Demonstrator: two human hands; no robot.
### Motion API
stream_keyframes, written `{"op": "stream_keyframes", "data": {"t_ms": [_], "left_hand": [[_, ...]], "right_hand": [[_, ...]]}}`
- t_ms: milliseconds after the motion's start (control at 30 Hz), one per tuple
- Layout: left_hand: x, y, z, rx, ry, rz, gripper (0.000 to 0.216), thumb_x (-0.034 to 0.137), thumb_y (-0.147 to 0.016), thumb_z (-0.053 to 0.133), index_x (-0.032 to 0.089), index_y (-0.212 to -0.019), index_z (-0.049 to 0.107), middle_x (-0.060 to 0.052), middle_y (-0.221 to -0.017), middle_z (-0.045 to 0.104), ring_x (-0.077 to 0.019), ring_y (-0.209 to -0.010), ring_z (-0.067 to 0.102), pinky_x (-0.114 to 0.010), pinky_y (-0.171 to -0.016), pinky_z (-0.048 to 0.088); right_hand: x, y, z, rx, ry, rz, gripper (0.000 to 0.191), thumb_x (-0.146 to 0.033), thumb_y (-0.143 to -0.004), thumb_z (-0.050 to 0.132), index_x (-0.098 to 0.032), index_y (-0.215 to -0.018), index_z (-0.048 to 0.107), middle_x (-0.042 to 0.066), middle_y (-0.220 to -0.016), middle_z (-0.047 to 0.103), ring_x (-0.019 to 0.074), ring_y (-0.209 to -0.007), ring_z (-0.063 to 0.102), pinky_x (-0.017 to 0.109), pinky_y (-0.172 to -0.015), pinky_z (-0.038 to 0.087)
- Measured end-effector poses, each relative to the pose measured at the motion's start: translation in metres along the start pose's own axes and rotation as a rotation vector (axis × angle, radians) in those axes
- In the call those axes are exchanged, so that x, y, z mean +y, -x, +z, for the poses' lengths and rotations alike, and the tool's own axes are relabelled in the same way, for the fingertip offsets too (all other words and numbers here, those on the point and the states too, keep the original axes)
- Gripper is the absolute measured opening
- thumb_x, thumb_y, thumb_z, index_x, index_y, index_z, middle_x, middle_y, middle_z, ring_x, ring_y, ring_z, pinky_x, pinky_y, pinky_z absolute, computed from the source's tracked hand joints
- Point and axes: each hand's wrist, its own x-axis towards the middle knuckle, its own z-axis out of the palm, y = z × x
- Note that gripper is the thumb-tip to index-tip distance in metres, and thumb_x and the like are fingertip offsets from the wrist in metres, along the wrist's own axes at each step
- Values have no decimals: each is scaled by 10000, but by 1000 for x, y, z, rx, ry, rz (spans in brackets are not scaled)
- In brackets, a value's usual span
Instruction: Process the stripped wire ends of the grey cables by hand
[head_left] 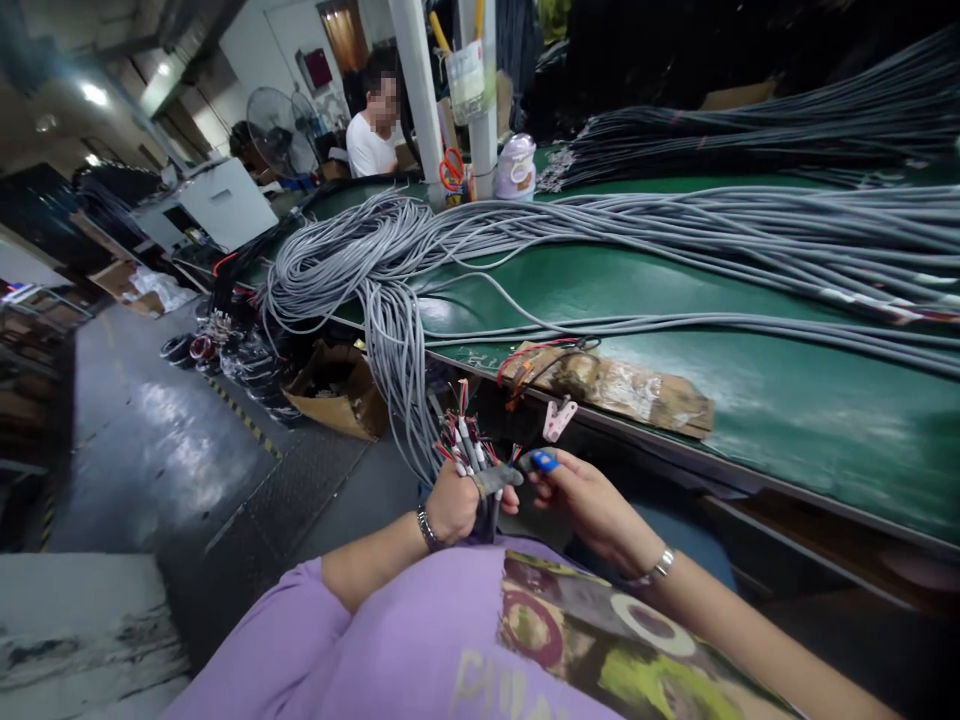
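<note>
Clutching cable ends [466, 440], left hand [456, 503] curled around them, right hand [568, 482] angled inward, its grip unclear

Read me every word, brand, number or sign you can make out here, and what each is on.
"P": first of the large pale letters on the purple shirt; the letters after it are unclear.
Clear holder on the post: pale front, any print too blurred to read.
Purple-and-white container: any marking too small to read.
No other text is legible.
</note>
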Motion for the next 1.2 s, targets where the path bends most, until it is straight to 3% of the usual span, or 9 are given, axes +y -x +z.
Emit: {"op": "stream_keyframes", "data": {"t_ms": [100, 233, 400, 633, 867, 1200], "left_hand": [[-4, 0, 1, 46, -54, 33, 397, 472, -555, 805, 117, -608, 634, -27, -509, 614, -124, -454, 564, -273, -516, 508], [-6, 0, 2, -25, -209, 53, 383, 486, -594, 780, 134, -626, 632, -40, -540, 640, -143, -483, 594, -269, -533, 509], [-7, 0, 2, -100, -223, 46, 378, 462, -578, 796, 146, -726, 653, -15, -531, 634, -141, -477, 586, -261, -533, 501], [11, 3, 2, -288, -287, -15, 387, 486, -583, 784, 136, -557, 620, -33, -492, 603, -134, -468, 560, -254, -513, 474], [-6, 0, 1, -62, -123, 24, 457, 553, -574, 772, 127, -610, 608, -33, -496, 600, -135, -461, 566, -259, -501, 473], [-12, -10, 1, 63, 41, 43, 420, 490, -599, 784, 110, -588, 605, -12, -458, 570, -105, -406, 524, -249, -476, 469]], "right_hand": [[-3, 5, 1, 21, 125, -64, 408, -581, -664, 721, -202, -669, 569, -25, -575, 522, 105, -495, 430, 269, -496, 409], [-14, 10, 8, 4, 343, -172, 360, -517, -639, 762, -219, -671, 564, -24, -545, 550, 132, -512, 462, 273, -488, 373], [-16, 11, 9, -108, 340, -125, 302, -480, -703, 724, -225, -707, 561, -5, -558, 623, 154, -534, 529, 282, -521, 391], [-12, 12, 11, -190, 251, -180, 255, -459, -725, 717, -234, -727, 597, -9, -524, 616, 169, -502, 550, 312, -547, 445], [-7, 6, 7, 46, 290, -154, 327, -495, -636, 770, -200, -670, 633, -18, -530, 545, 117, -483, 402, 267, -466, 322], [-2, 6, 3, 37, 243, -125, 370, -520, -626, 770, -199, -631, 586, -33, -524, 486, 111, -515, 379, 265, -500, 309]]}}
